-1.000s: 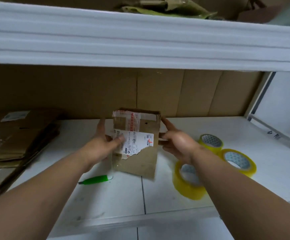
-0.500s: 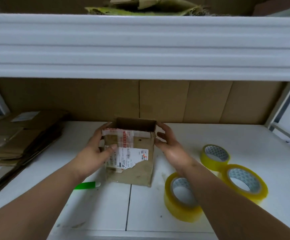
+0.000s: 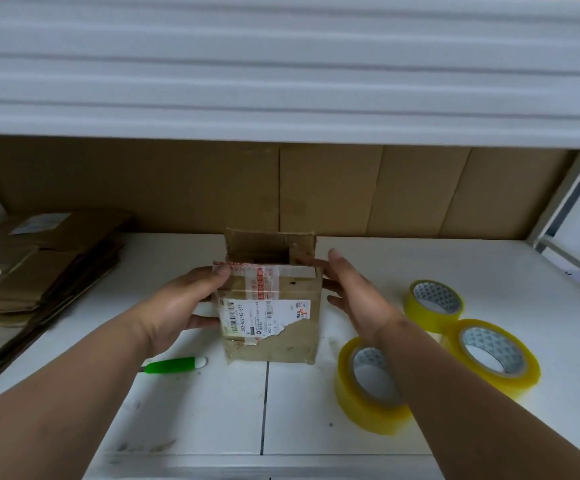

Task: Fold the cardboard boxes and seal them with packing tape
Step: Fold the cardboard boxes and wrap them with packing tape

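The box (image 3: 270,313) stands upright on the shelf (image 3: 191,420), top open, between 2 hands; the left hand (image 3: 177,306) grips its left edge, thumb on the near face. The right hand (image 3: 354,292), fingers straight, rests against its right side; 3 tape rolls (image 3: 368,386) lie just right.

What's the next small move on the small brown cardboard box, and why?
Probably fold the open top flaps shut. The small brown cardboard box stands upright on the white shelf, top open, far flap raised. The left hand grips its left side; the right hand sits open at its right. Three yellow tape rolls wait alongside.
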Demonstrator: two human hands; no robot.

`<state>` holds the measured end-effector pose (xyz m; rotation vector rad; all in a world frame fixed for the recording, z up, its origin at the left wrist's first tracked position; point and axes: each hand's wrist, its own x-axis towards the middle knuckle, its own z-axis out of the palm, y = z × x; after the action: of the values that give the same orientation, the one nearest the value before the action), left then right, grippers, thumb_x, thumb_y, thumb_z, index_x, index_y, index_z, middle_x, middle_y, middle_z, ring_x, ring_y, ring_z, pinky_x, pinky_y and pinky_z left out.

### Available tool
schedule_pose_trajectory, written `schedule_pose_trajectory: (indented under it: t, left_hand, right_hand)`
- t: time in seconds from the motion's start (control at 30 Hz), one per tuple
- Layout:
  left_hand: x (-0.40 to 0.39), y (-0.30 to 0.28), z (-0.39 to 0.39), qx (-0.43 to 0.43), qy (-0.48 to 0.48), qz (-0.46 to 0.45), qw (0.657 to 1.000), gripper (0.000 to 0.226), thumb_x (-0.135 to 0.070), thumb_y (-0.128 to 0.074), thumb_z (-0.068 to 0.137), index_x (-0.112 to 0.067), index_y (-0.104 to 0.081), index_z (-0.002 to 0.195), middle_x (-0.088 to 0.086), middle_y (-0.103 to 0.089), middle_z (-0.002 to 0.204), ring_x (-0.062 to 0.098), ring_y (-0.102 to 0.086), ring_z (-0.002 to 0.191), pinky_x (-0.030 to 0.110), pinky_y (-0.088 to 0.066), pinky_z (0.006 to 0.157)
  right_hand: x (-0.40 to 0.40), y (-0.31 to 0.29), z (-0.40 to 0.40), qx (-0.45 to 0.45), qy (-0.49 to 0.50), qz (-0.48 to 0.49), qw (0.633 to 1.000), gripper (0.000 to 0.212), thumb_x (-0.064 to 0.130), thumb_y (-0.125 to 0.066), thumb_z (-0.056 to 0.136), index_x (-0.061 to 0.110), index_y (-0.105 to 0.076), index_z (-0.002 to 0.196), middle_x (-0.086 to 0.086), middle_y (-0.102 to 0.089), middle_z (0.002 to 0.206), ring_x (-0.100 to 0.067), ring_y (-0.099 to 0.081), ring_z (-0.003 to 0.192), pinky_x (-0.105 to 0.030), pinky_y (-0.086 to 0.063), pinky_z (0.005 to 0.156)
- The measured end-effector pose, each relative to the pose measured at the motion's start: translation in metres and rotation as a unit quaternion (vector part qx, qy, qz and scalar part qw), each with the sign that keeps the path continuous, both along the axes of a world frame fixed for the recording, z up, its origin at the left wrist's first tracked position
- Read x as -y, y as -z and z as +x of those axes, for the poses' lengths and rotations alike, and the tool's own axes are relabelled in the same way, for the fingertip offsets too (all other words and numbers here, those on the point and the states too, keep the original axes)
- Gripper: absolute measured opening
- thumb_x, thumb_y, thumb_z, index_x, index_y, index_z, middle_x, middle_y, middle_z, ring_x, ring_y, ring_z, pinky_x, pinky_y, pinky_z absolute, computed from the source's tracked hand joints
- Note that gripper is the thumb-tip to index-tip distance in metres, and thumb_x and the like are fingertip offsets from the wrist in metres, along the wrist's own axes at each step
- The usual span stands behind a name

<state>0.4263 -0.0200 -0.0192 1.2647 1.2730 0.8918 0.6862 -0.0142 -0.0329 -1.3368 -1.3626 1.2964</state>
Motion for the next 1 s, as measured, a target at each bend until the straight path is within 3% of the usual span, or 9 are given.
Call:
schedule_pose_trajectory:
  t: [0.1, 0.2, 0.37, 0.47, 0.53, 0.67, 0.83, 0.93, 1.0]
  left_hand:
    - [-0.002, -0.001, -0.003, 0.006, -0.007, -0.007, 1.000, 0.053, -0.058, -0.056, 0.079, -0.026, -0.065, 0.120, -0.001, -0.074, 0.108, 0.021, -0.063, 0.112, 0.044, -0.053, 0.095]
    - [-0.003, -0.003, -0.002, 0.001, -0.021, -0.006, 1.000, 0.038, -0.051, -0.053, 0.092, -0.026, -0.067, 0.116, 0.000, -0.074, 0.103, 0.023, -0.064, 0.109, 0.046, -0.053, 0.095]
    - [-0.005, -0.001, 0.001, -0.031, -0.038, 0.018, 0.999, 0.027, -0.043, -0.053, 0.097, -0.025, -0.067, 0.110, 0.000, -0.075, 0.101, 0.022, -0.066, 0.105, 0.044, -0.055, 0.093]
    - [-0.006, 0.001, 0.000, -0.045, -0.032, 0.042, 0.998, 0.019, -0.039, -0.055, 0.097, -0.028, -0.069, 0.105, -0.008, -0.076, 0.093, 0.018, -0.067, 0.102, 0.040, -0.056, 0.088]
    - [-0.007, 0.001, -0.001, -0.070, -0.023, 0.059, 0.996, 0.016, -0.038, -0.055, 0.098, -0.031, -0.068, 0.106, -0.010, -0.076, 0.096, 0.016, -0.067, 0.102, 0.038, -0.055, 0.088]
    - [-0.012, 0.000, -0.002, -0.140, -0.030, 0.112, 0.983, 0.017, -0.033, -0.061, 0.096, -0.035, -0.058, 0.112, -0.008, -0.065, 0.114, 0.015, -0.063, 0.101, 0.036, -0.052, 0.089]
    - [-0.018, -0.006, -0.001, -0.164, -0.026, 0.119, 0.979, 0.074, -0.031, -0.069, 0.091, -0.043, -0.025, 0.150, -0.014, -0.045, 0.135, 0.010, -0.053, 0.111, 0.026, -0.039, 0.089]
    - [-0.021, -0.009, 0.000, -0.173, -0.010, 0.112, 0.979, 0.090, -0.028, -0.072, 0.089, -0.046, -0.012, 0.154, -0.014, -0.032, 0.153, 0.011, -0.042, 0.127, 0.031, -0.038, 0.101]
    - [-0.023, -0.011, 0.001, -0.190, 0.003, 0.112, 0.975, 0.094, -0.024, -0.072, 0.089, -0.050, -0.008, 0.153, -0.013, -0.025, 0.160, 0.014, -0.037, 0.138, 0.035, -0.035, 0.108]
  right_hand:
    - [0.003, 0.002, 0.000, 0.035, -0.011, 0.002, 0.999, 0.100, 0.103, -0.033, 0.055, 0.040, -0.056, 0.130, 0.011, -0.057, 0.137, -0.006, -0.049, 0.128, -0.040, -0.030, 0.117]
    - [0.006, 0.002, 0.002, 0.072, -0.020, 0.018, 0.997, 0.112, 0.105, -0.039, 0.045, 0.040, -0.054, 0.134, 0.012, -0.056, 0.138, -0.011, -0.048, 0.130, -0.045, -0.032, 0.116]
    - [0.011, -0.006, -0.001, 0.077, -0.043, 0.075, 0.993, 0.027, 0.075, -0.057, 0.066, 0.062, -0.067, 0.087, 0.034, -0.068, 0.094, 0.017, -0.060, 0.091, -0.023, -0.042, 0.087]
    - [0.015, -0.004, -0.004, 0.060, -0.041, 0.111, 0.991, 0.015, 0.049, -0.062, 0.076, 0.051, -0.071, 0.087, 0.026, -0.072, 0.096, 0.010, -0.064, 0.091, -0.009, -0.045, 0.076]
    - [0.016, 0.000, -0.006, 0.059, -0.021, 0.124, 0.990, 0.019, 0.044, -0.062, 0.075, 0.047, -0.070, 0.092, 0.019, -0.073, 0.101, 0.003, -0.065, 0.097, -0.010, -0.048, 0.078]
    - [0.013, 0.006, -0.011, 0.095, 0.033, 0.148, 0.984, 0.030, 0.044, -0.060, 0.074, 0.047, -0.064, 0.104, 0.005, -0.062, 0.121, -0.015, -0.058, 0.112, -0.039, -0.049, 0.100]
    - [0.010, 0.003, -0.016, 0.015, 0.037, 0.152, 0.988, 0.066, 0.042, -0.073, 0.063, 0.060, -0.039, 0.117, 0.015, -0.048, 0.132, -0.017, -0.058, 0.115, -0.028, -0.057, 0.085]
    - [0.000, 0.003, -0.011, -0.004, 0.017, 0.112, 0.994, 0.106, 0.034, -0.078, 0.058, 0.056, -0.018, 0.142, 0.012, -0.037, 0.141, -0.015, -0.058, 0.112, -0.032, -0.058, 0.086]
    - [-0.006, 0.002, -0.010, -0.020, 0.001, 0.086, 0.996, 0.111, 0.023, -0.073, 0.062, 0.053, -0.012, 0.149, 0.013, -0.037, 0.139, -0.009, -0.056, 0.108, -0.026, -0.056, 0.085]
